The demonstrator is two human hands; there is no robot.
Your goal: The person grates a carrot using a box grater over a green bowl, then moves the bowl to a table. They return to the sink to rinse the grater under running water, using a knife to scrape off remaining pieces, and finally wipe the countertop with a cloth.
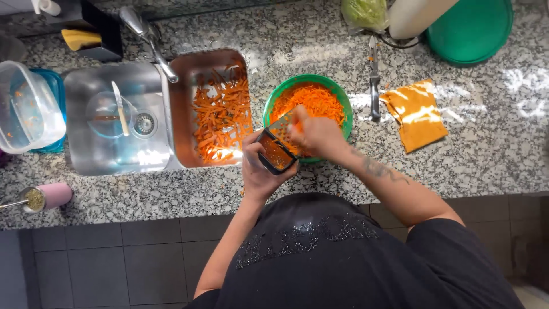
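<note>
A speckled granite bench (492,149) is seen from above, edged below by dark grey floor tiles; a steel sink (111,117) is sunk into it at the left, with a tap (150,40) reaching over it and a glass bowl with a pale-handled knife (119,107) lying inside. A metal tray (178,109) filled with carrot peelings is set against the right side of the sink; just beside it to the right a green bowl (273,98) heaped with grated carrot is placed. A box grater (275,146) is held tilted over the near rim of the bowl; its lower end is gripped by the closed left hand (260,169), while the right hand (317,134) is pressed against the grater's upper face, closed on something that cannot be made out. On the bench to the right of the bowl a kitchen knife (374,86) is laid, and beside it a folded orange cloth (416,114); a round green lid (472,26) is seen at the far right corner. At the left a clear plastic container (28,106) is stood, and nearer the front edge a pink cup (48,196) with a metal straw.
</note>
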